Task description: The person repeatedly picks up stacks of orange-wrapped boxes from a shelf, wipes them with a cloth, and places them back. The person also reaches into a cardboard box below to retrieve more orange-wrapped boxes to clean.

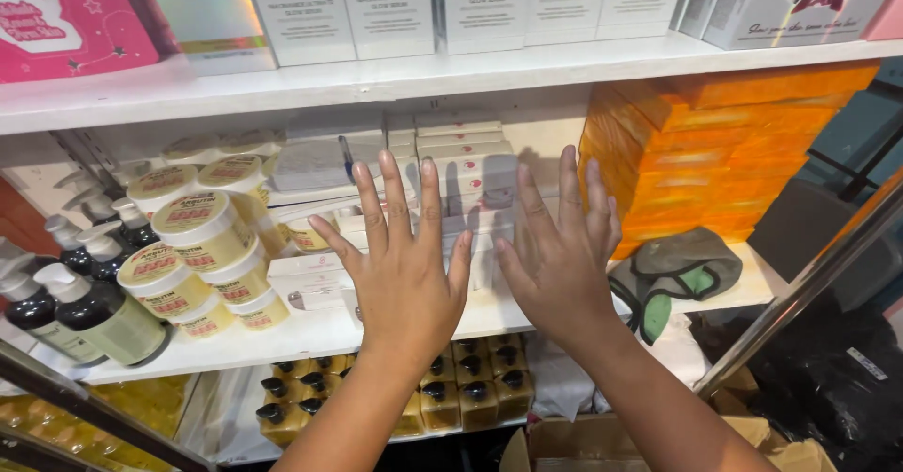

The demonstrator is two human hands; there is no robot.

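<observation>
White boxes (pixel 470 185) stacking mid-shelf, far behind both hands. Left hand (pixel 404 265) and right hand (pixel 560 260) hovering flat, fingers spread, grasping nothing. White shelf (pixel 310 331) carrying cream jars (pixel 202 232) left, orange packs (pixel 705 152) right, green-grey cloth (pixel 677 275) near right. Box fronts lying partly hidden behind the hands; contact impossible to confirm.

Both hands raised side by side before middle shelf (pixel 310 333): left hand (pixel 404 279) left of right hand (pixel 560 265), apart, fingers spread. Stacked flat white cartons (pixel 470 176) on shelf behind hands. Round cream jars with printed lids (pixel 202 246) piled left of cartons; dark pump bottles (pixel 89 312) further left, at shelf edge. Stack of orange wrapped blocks (pixel 715 152) right of cartons; grey-green cloth bundle (pixel 677 275) before it. Tall white boxes (pixel 414 7) on upper shelf above. Small amber bottles with black caps (pixel 470 387) on lower shelf beneath hands.
</observation>
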